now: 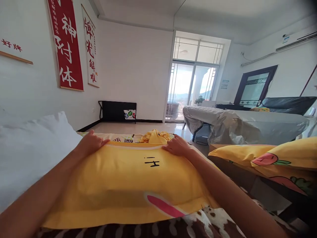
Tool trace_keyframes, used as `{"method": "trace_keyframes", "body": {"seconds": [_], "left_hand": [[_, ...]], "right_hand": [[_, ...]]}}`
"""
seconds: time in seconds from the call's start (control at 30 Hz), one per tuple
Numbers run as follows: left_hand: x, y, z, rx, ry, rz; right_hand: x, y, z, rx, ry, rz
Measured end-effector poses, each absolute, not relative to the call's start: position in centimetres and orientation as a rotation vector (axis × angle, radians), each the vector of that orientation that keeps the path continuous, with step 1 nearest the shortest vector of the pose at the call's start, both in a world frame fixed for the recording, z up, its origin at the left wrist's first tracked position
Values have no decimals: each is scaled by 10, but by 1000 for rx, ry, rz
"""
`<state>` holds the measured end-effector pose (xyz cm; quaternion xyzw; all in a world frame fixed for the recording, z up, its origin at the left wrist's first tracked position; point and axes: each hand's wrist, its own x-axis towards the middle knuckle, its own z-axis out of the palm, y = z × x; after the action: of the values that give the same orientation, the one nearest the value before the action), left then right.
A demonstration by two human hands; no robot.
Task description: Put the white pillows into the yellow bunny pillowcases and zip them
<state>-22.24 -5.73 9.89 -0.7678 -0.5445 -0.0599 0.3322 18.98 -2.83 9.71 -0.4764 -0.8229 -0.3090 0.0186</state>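
Two hands, both closed on cloth: left hand (90, 145) and right hand (178, 146) grip the far edge of a yellow cloth (119, 181), one near each end. Cloth spreads from the grip back toward the wearer, between the forearms; black lettering just nearside of the right hand, pink patch lower down. Under its near edge, brown-and-white patterned fabric (146, 230). Just past the grip, bunched yellow fabric (155, 136) on a light printed sheet (119, 138). Left of the left hand, white pillow (34, 138). Right of the right hand, carrot-print bedding (272, 159); behind that, plastic-covered furniture (269, 127). Well beyond the grip, black panel (111, 110) by the wall, glass doors (182, 86) farther right. High left of the grip, red scroll (68, 49).
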Motion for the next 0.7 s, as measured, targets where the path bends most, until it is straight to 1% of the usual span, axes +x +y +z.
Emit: {"method": "trace_keyframes", "body": {"seconds": [0.07, 0.1, 0.17, 0.23, 0.27, 0.3, 0.37, 0.43, 0.5, 0.57, 0.63, 0.7], "left_hand": [[-223, -61, 145, -1814, -1357, -364], [-222, -64, 171, -1704, -1306, -529], [-221, -70, 213, -1512, -1226, -822], [-222, -72, 230, -1406, -1204, -948], [-224, -72, 226, -1388, -1211, -932], [-227, -72, 213, -1404, -1220, -860], [-236, -71, 163, -1498, -1226, -615], [-244, -72, 94, -1737, -1107, -335], [-249, -75, 23, -1928, -1019, -141], [-252, -77, -30, -2104, -1036, 33], [-252, -80, -56, -2132, -1143, 52], [-250, -87, -59, -2164, -1266, 10]], "right_hand": [[195, -27, 133, -1477, -2333, -1122], [198, -27, 153, -1475, -2128, -1226], [204, -27, 188, -1433, -1731, -1333], [206, -26, 203, -1333, -1553, -1360], [204, -26, 199, -1276, -1551, -1361], [202, -28, 188, -1217, -1603, -1359], [195, -33, 144, -1120, -1799, -1344], [188, -42, 82, -1070, -2086, -1304], [182, -51, 16, -1104, -2343, -1215], [177, -60, -38, -1205, -2530, -1092], [175, -69, -67, -1242, -2602, -1034], [175, -80, -70, -1250, -2618, -1005]]}}
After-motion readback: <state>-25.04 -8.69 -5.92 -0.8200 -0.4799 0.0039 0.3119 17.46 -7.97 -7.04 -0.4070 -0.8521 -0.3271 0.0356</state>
